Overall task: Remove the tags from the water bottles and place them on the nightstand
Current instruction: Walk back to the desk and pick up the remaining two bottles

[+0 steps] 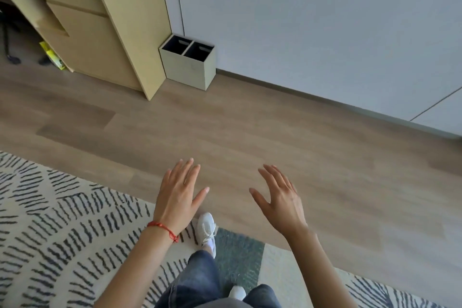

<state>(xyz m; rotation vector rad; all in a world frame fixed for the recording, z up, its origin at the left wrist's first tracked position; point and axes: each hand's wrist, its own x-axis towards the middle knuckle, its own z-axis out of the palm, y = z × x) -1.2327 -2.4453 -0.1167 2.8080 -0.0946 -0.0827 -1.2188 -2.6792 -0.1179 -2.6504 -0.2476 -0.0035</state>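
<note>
Both hands hang out in front of the person, palms down, the left hand (178, 192) and the right hand (280, 197) each with fingers spread and holding nothing, a red string (163, 230) tied round the left wrist. No bottles or tags are in view. A white shoe (207, 229) steps off the patterned rug (62, 227) onto the wood floor (225, 127), near a two-slot bin (187, 64) beside a desk (100, 32).
</note>
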